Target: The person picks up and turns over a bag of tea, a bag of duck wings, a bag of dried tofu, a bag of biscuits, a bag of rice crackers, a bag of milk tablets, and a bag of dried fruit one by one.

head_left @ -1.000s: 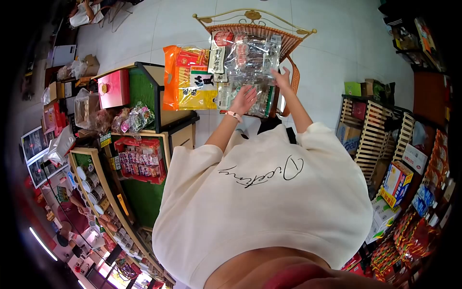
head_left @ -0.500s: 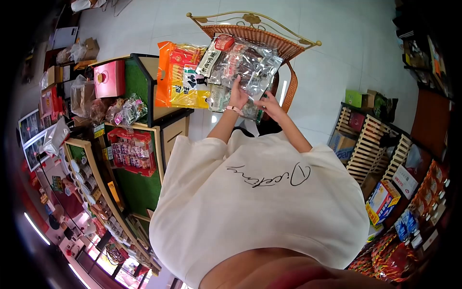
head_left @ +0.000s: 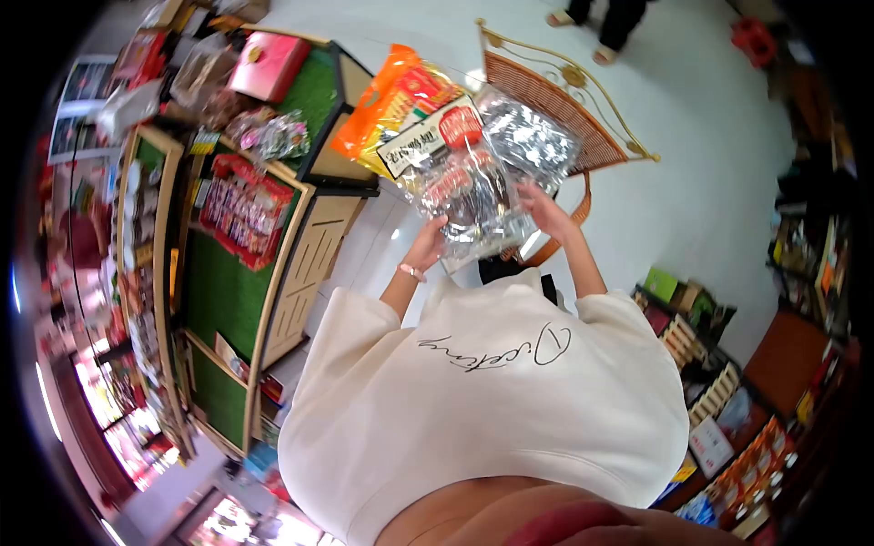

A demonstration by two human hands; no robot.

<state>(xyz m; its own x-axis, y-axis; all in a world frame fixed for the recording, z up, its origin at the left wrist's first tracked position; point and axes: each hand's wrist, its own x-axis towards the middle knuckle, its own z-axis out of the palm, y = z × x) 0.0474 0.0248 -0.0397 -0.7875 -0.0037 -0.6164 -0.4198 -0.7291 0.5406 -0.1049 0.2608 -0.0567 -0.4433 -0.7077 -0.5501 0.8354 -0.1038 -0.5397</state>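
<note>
A clear plastic food bag [head_left: 469, 196] with dark contents, a white label with black characters and a red patch is held up in front of my chest. My left hand [head_left: 426, 247], with a bracelet at the wrist, is closed on its lower left edge. On the right edge, my right hand [head_left: 546, 214] grips the same bag with bent fingers. Behind it, a shiny silver bag [head_left: 531, 138] lies on the wicker chair [head_left: 546, 96]. An orange and yellow bag [head_left: 387, 100] sits to the left, partly covered by the held bag.
A green-lined wooden display stand [head_left: 300, 237] is close on the left, bearing a red basket of small packs [head_left: 244, 207] and a pink box [head_left: 269, 65]. Slatted wooden racks [head_left: 715, 396] stand at right. Another person's legs [head_left: 619, 27] show beyond the chair.
My view has turned, and the surroundings have shifted. The labelled bag is now lifted nearer me, with my hands spread to its two sides. The silver bag is now uncovered. Another person's feet have appeared.
</note>
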